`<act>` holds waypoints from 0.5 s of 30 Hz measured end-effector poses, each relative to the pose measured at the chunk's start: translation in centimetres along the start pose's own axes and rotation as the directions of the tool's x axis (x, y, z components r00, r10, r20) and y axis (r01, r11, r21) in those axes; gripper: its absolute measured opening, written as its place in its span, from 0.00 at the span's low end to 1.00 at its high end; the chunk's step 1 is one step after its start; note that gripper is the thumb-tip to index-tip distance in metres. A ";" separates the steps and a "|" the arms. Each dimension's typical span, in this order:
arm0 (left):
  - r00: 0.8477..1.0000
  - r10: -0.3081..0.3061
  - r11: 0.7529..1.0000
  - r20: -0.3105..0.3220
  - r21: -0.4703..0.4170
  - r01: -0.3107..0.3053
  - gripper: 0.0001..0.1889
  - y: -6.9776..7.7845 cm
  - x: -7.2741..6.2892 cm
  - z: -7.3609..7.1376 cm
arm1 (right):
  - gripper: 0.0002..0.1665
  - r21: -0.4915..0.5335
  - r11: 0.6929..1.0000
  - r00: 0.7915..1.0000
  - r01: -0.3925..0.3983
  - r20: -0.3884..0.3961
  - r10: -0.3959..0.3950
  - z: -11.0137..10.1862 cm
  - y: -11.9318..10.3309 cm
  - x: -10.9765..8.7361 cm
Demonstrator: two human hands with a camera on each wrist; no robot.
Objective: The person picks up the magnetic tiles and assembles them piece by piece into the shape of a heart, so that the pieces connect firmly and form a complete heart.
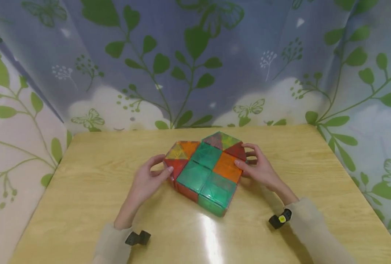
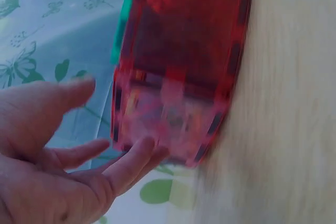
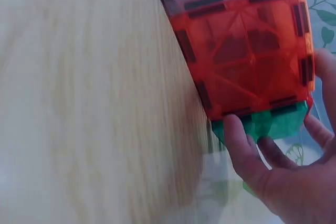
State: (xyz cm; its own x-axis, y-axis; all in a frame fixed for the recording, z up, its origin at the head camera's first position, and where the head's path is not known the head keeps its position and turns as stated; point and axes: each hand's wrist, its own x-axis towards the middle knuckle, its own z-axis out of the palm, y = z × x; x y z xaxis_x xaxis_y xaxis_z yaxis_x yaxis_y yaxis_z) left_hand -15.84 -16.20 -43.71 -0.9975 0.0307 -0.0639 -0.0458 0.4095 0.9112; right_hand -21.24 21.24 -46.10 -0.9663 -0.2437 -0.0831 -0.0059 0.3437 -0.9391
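A heart-shaped box of translucent magnetic tiles (image 1: 195,175) lies on the table, with green and orange squares and several coloured triangles on top. My left hand (image 1: 150,179) holds its left lobe, thumb near the red triangle and fingers round the outer corner. In the left wrist view, the left fingers (image 2: 131,166) reach a pink side tile (image 2: 168,121) below a red one. My right hand (image 1: 256,167) grips the right lobe, thumb over the orange tile's edge and fingers at the dark red triangle. The right wrist view shows an orange side tile (image 3: 252,56) beside the right hand (image 3: 294,182).
The light wooden table (image 1: 93,176) reaches back to a curtain (image 1: 235,73) printed with leaves and butterflies, which also hangs at both sides. A bright reflection lies on the wood in front of the heart. Each wrist wears a small black camera (image 1: 138,238).
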 end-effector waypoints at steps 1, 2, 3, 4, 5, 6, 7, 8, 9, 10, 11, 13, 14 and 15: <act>1.000 0.006 1.000 0.022 -0.021 -0.005 0.35 0.1 0.1 0.3 | 0.40 0.009 1.000 1.000 -0.005 -0.015 0.006 0.0 -0.1 0.1; 0.999 0.011 0.999 0.047 -0.047 -0.009 0.38 0.2 0.3 0.5 | 0.41 0.012 1.000 1.000 -0.010 -0.028 0.010 0.0 -0.2 0.1; 0.997 0.023 0.997 0.069 -0.069 -0.018 0.41 0.2 0.5 0.9 | 0.41 0.013 1.000 0.999 -0.012 -0.042 0.013 0.0 -0.2 0.2; 0.996 0.035 0.996 0.087 -0.082 -0.028 0.43 0.3 0.7 1.1 | 0.41 0.012 1.000 0.998 -0.013 -0.057 0.014 0.1 -0.2 0.2; 0.994 0.051 0.995 0.098 -0.086 -0.043 0.44 0.3 1.0 1.4 | 0.41 0.005 1.000 0.997 -0.010 -0.076 0.011 0.1 -0.2 0.2; 0.992 0.068 0.994 0.107 -0.093 -0.058 0.45 0.2 1.2 1.6 | 0.41 -0.005 1.000 0.996 -0.009 -0.093 0.009 0.2 -0.2 0.2; 0.990 0.084 0.992 0.112 -0.104 -0.072 0.45 0.1 1.4 1.7 | 0.41 -0.012 1.000 0.994 -0.010 -0.108 0.008 0.2 -0.1 0.1; 0.988 0.097 0.990 0.116 -0.115 -0.084 0.45 0.0 1.6 1.8 | 0.41 -0.017 1.000 0.993 -0.009 -0.122 0.007 0.3 -0.1 0.0; 0.988 0.103 0.988 0.117 -0.126 -0.088 0.45 -0.1 1.9 1.9 | 0.41 -0.020 1.000 0.991 -0.011 -0.135 0.008 0.4 0.0 -0.1; 0.987 0.108 0.986 0.118 -0.136 -0.092 0.45 -0.3 2.2 1.9 | 0.41 -0.024 1.000 0.989 -0.012 -0.146 0.009 0.5 0.1 -0.1; 0.986 0.113 0.984 0.122 -0.148 -0.094 0.45 -0.4 2.5 1.8 | 0.41 -0.029 0.999 0.988 -0.013 -0.156 0.009 0.6 0.1 -0.2; 0.984 0.111 0.981 0.136 -0.175 -0.087 0.45 -0.7 3.0 1.7 | 0.41 -0.023 1.000 0.986 -0.017 -0.169 0.013 0.9 0.1 -0.2; 0.984 0.103 0.979 0.145 -0.188 -0.075 0.45 -0.8 3.2 1.6 | 0.42 -0.017 1.000 0.985 -0.017 -0.170 0.014 1.0 0.0 -0.2; 0.984 0.092 0.978 0.150 -0.200 -0.061 0.45 -1.0 3.4 1.4 | 0.42 -0.011 1.000 0.985 -0.019 -0.170 0.017 1.1 0.0 -0.1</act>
State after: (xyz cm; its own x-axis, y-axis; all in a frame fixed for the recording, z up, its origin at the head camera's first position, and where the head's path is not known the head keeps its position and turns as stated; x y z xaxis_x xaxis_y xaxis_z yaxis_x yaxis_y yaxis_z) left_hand -19.10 -15.17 -45.40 -0.9781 0.2045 -0.0399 0.0053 0.2159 0.9764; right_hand -20.83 20.22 -46.42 -0.9960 -0.0798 -0.0409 0.0097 0.3578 -0.9337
